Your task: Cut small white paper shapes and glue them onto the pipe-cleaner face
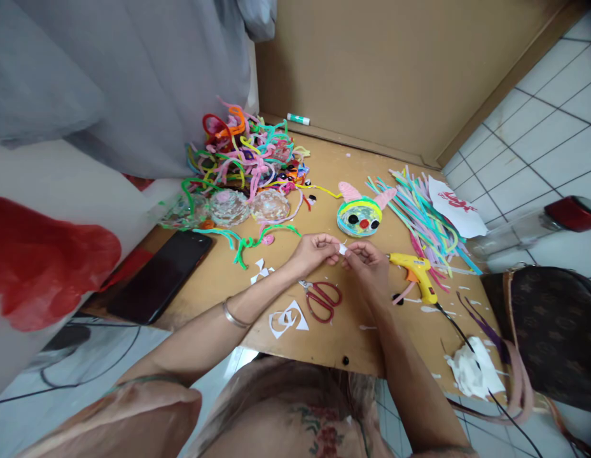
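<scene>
A small piece of white paper [342, 249] is pinched between the fingertips of my left hand [319, 250] and my right hand [369, 259], above the table. Just beyond them stands a clear round ornament [358, 219] with pink ears, black eyes and a red nose. Red-handled scissors [320, 299] lie below my hands, by white paper offcuts [289, 320]. More paper scraps [261, 272] are left of my left wrist. To the right of my right hand rests a yellow hot glue gun [419, 270].
Tangled pipe cleaners [247, 152] and clear round pieces [270, 206] fill the back left. Straight pipe cleaners [419, 210] lie at the right. A black phone [161, 277] is near the left edge, a glue stick [298, 119] at the back, and a brown bag [543, 331] at the right.
</scene>
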`<state>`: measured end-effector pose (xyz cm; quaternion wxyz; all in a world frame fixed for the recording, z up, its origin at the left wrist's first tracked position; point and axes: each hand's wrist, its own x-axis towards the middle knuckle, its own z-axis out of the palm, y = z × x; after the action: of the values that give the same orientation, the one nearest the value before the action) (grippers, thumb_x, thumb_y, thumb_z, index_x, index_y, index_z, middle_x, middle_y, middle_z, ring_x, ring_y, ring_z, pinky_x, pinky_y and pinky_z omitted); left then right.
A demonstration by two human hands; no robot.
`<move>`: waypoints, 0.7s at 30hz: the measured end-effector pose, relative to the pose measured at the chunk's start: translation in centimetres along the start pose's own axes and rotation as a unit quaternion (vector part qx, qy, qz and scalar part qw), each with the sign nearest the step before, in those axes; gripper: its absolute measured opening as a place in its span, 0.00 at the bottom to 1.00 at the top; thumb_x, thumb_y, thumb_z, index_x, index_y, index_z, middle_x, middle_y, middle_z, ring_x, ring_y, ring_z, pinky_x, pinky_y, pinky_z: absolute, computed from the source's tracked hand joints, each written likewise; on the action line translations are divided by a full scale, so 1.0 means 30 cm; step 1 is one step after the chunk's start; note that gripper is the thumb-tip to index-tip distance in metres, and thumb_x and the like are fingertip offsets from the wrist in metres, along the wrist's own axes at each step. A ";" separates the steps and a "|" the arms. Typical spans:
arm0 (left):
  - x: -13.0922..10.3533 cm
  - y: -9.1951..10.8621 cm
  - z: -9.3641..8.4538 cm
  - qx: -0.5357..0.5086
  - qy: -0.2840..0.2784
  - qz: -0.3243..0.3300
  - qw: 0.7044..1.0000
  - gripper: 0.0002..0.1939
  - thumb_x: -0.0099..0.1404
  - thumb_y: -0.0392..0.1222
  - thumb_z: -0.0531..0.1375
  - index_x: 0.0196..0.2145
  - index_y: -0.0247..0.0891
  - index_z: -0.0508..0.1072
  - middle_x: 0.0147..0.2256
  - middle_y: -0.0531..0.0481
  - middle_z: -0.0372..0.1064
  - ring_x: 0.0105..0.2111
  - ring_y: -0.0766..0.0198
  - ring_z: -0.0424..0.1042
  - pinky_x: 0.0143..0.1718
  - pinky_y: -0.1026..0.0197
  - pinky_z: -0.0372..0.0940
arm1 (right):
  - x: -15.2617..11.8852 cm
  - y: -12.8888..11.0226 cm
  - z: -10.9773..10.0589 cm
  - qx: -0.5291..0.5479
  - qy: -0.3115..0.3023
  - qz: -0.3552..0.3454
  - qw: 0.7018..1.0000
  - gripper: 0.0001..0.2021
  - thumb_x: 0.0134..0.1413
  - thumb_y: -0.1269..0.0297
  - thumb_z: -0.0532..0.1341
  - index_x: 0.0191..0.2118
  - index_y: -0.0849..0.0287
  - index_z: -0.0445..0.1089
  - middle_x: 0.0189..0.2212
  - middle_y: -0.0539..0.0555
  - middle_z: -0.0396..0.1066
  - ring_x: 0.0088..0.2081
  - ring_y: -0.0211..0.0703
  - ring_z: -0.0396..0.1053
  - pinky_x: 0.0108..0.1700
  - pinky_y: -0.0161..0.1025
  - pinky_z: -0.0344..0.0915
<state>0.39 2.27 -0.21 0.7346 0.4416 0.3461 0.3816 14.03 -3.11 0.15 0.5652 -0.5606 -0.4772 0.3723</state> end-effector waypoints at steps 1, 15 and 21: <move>0.001 -0.001 0.000 -0.014 0.001 -0.005 1.000 0.12 0.51 0.39 0.67 0.30 0.29 0.72 0.23 0.50 0.72 0.20 0.72 0.69 0.25 0.69 0.64 | 0.000 0.003 -0.002 -0.006 -0.004 -0.007 1.000 0.07 0.46 0.61 0.65 0.30 0.58 0.69 0.22 0.47 0.70 0.23 0.36 0.68 0.28 0.35 0.66; -0.002 0.002 -0.003 -0.061 -0.015 -0.018 0.998 0.20 0.42 0.45 0.72 0.28 0.30 0.72 0.23 0.52 0.72 0.21 0.73 0.70 0.26 0.69 0.65 | -0.019 -0.010 -0.003 -0.257 -0.016 -0.251 0.933 0.09 0.55 0.72 0.54 0.35 0.57 0.71 0.31 0.53 0.73 0.33 0.42 0.69 0.36 0.39 0.66; 0.003 -0.003 -0.002 -0.030 -0.008 0.014 0.999 0.20 0.44 0.45 0.70 0.30 0.30 0.72 0.23 0.51 0.73 0.20 0.72 0.70 0.26 0.68 0.65 | -0.015 -0.007 0.000 -0.152 -0.009 -0.119 0.981 0.06 0.53 0.66 0.57 0.34 0.57 0.71 0.30 0.52 0.73 0.31 0.41 0.71 0.36 0.39 0.67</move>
<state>0.41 2.34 -0.32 0.7445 0.4273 0.3227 0.3987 13.88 -3.55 0.31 0.5090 -0.5759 -0.5966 0.2311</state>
